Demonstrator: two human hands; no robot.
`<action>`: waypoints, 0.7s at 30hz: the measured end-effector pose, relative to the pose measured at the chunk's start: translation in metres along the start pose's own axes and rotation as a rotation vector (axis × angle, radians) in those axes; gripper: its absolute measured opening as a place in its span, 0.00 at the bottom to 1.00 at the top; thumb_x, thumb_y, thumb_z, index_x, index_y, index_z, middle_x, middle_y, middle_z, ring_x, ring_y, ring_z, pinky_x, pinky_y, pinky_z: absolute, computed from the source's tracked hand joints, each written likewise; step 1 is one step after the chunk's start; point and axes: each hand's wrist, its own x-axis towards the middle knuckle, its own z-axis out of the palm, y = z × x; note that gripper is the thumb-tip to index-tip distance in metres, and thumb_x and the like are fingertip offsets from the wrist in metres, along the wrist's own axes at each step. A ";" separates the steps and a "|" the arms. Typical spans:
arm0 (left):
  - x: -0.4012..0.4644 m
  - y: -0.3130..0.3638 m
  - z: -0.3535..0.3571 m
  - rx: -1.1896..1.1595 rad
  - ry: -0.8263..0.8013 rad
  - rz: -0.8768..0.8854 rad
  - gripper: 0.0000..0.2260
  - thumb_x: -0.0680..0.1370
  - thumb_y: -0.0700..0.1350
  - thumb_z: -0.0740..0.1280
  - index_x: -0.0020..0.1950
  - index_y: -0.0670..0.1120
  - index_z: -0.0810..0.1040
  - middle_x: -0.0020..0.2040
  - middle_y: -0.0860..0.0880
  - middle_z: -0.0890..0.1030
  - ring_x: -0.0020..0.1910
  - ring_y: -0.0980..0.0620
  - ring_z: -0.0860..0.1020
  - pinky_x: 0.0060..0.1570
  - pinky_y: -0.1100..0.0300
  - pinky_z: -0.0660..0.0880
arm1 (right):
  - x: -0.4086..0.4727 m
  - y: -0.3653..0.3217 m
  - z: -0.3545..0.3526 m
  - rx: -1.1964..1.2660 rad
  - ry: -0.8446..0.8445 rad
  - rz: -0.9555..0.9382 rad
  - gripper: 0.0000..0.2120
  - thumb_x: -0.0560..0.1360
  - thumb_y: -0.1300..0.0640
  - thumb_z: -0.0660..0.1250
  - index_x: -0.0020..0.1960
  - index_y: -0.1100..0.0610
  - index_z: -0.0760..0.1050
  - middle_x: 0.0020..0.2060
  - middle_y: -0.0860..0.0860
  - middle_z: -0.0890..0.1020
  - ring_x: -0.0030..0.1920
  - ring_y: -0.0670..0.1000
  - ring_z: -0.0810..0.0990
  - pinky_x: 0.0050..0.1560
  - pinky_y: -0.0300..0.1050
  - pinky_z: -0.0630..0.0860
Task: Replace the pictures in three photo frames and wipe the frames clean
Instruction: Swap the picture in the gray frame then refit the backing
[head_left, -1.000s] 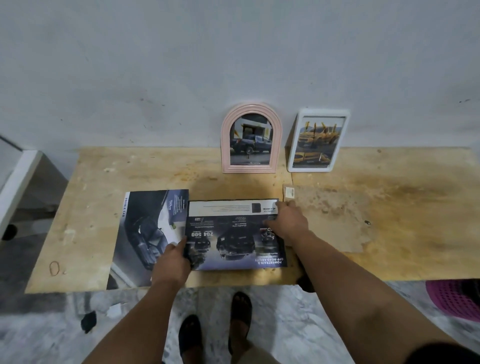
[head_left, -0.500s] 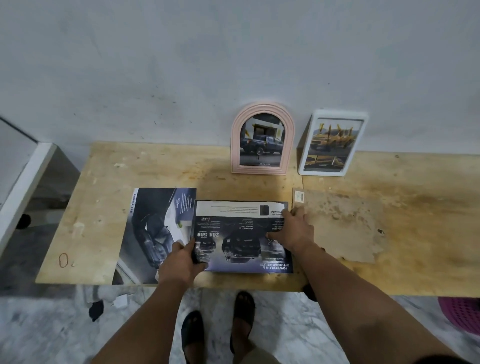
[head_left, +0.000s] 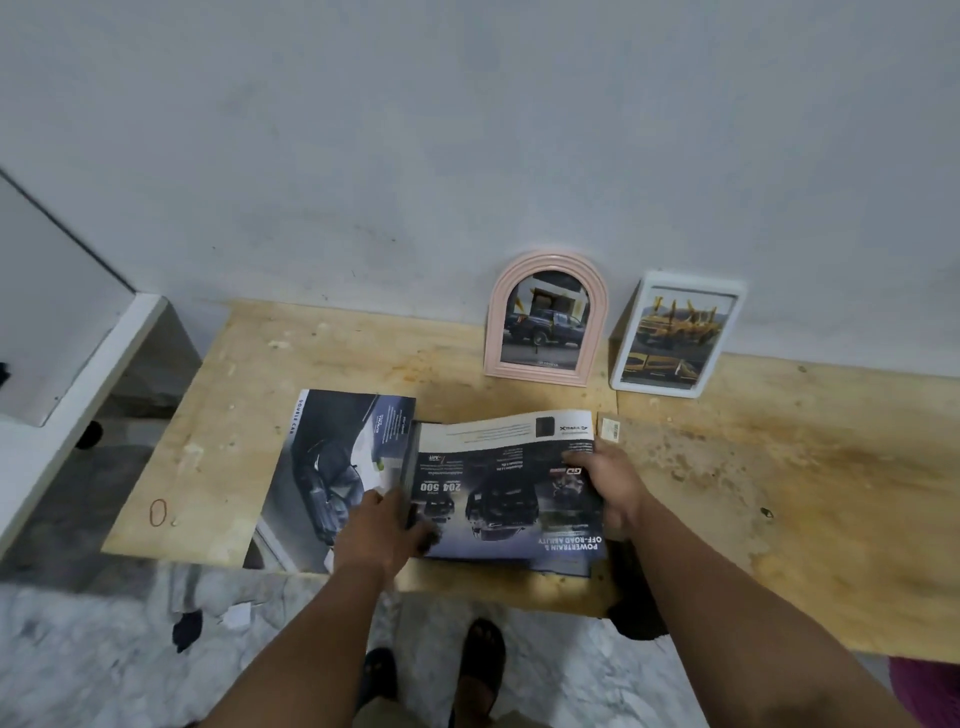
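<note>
A car brochure (head_left: 498, 488) lies near the front edge of the wooden table (head_left: 779, 493), its far edge lifted off the surface. My left hand (head_left: 379, 525) grips its left edge, fingers tucked under the pages. My right hand (head_left: 610, 483) holds its right side, thumb on top. A second, larger brochure (head_left: 332, 467) lies flat to the left, partly under my left hand. At the wall lean a pink arched photo frame (head_left: 545, 319) with a dark truck picture and a white rectangular frame (head_left: 675, 335) with a yellow truck picture.
A small barcode tag (head_left: 609, 428) lies just right of the brochure. A rubber band (head_left: 158, 513) sits at the table's left front. A white shelf (head_left: 78, 374) stands left of the table. A magenta basket (head_left: 930, 693) shows at lower right; my sandalled feet are below.
The smaller brochure's far edge has risen off the table between my hands. My left fingers have slid under its left edge. The camera view has shifted slightly left.
</note>
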 end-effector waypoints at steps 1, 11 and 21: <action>0.002 0.002 -0.002 -0.075 0.035 -0.013 0.26 0.74 0.68 0.64 0.64 0.52 0.73 0.57 0.46 0.78 0.56 0.42 0.79 0.55 0.45 0.79 | -0.003 -0.010 0.000 0.011 -0.037 0.031 0.16 0.78 0.67 0.67 0.66 0.64 0.75 0.54 0.65 0.85 0.54 0.68 0.84 0.60 0.69 0.78; 0.023 0.012 -0.071 -1.174 -0.255 -0.333 0.33 0.67 0.76 0.67 0.49 0.45 0.78 0.43 0.46 0.80 0.40 0.48 0.79 0.41 0.54 0.81 | -0.013 -0.091 0.068 0.147 -0.370 0.065 0.24 0.77 0.66 0.67 0.73 0.59 0.70 0.64 0.68 0.78 0.52 0.66 0.82 0.57 0.63 0.79; 0.044 -0.060 -0.157 -1.526 -0.382 -0.242 0.29 0.67 0.75 0.70 0.35 0.51 0.65 0.28 0.51 0.64 0.23 0.52 0.63 0.24 0.62 0.62 | -0.023 -0.123 0.226 0.114 -0.575 0.001 0.26 0.78 0.67 0.66 0.75 0.62 0.68 0.65 0.66 0.78 0.55 0.64 0.82 0.66 0.65 0.73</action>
